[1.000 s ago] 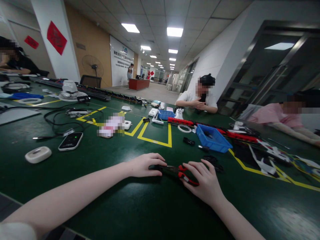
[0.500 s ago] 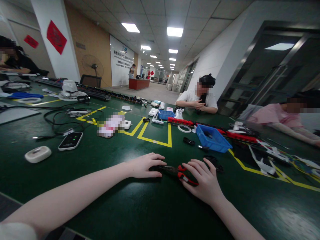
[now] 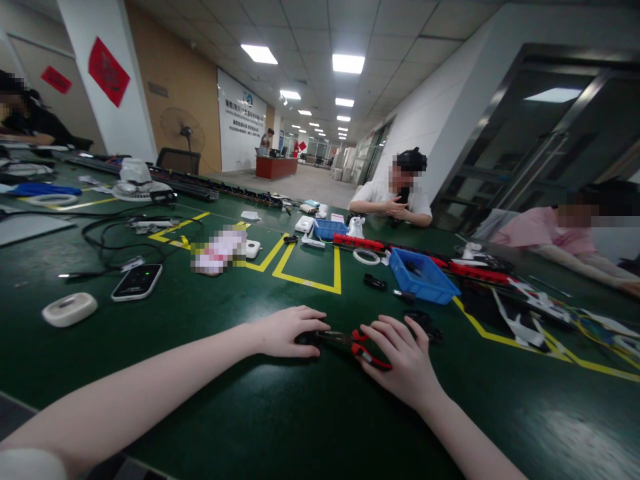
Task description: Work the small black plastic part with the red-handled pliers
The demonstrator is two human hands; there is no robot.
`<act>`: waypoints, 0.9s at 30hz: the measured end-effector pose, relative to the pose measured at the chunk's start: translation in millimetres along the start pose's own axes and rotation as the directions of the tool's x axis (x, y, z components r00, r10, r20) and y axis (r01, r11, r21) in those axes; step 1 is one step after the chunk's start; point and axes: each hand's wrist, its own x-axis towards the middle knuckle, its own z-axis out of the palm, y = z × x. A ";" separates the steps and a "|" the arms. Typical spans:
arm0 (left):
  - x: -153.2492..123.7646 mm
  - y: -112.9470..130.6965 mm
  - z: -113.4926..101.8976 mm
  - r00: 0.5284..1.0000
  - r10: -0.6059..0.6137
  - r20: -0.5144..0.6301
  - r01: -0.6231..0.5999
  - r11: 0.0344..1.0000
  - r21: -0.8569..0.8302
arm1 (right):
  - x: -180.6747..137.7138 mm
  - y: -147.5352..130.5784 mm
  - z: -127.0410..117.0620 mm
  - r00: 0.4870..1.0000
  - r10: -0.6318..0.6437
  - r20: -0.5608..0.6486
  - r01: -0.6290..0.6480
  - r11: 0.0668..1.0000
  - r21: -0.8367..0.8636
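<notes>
Low over the green table (image 3: 240, 400), my right hand (image 3: 405, 357) is closed around the red handles of a pair of pliers (image 3: 343, 338). The jaws point left, toward my left hand (image 3: 287, 332). Between the thumb and fingers of that hand is a small black piece (image 3: 307, 338), mostly covered, its kind unclear. The plier tips meet or overlap this piece; whether they grip it I cannot tell. Just beyond my right hand lies a dark tangled item (image 3: 425, 325), partly hidden by the fingers.
A blue bin (image 3: 425, 277) with dark items stands right of centre, near a black part (image 3: 375, 282) and a white ring (image 3: 367, 257). To the left lie a phone (image 3: 220, 252), a white-edged device (image 3: 137, 283), a round white case (image 3: 70, 309) and black cables. Co-workers sit across the table.
The view has shifted very slightly, moving everything a little left in the picture. Both hands, the pliers and the black piece keep the same positions relative to each other.
</notes>
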 end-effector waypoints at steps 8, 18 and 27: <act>-0.8 -1.3 1.6 1.000 0.015 -0.016 -0.015 1.000 -0.002 | -0.6 -0.9 -0.2 1.000 -0.007 0.018 0.007 0.999 -0.039; -0.8 0.3 0.4 1.000 0.006 -0.009 -0.006 1.000 -0.003 | 0.8 -1.3 -1.4 1.000 0.002 0.011 -0.002 1.000 0.002; -1.3 1.6 0.7 0.998 0.047 -0.037 -0.046 0.999 0.017 | 0.5 -1.3 -0.7 1.000 0.016 0.020 -0.017 0.998 0.057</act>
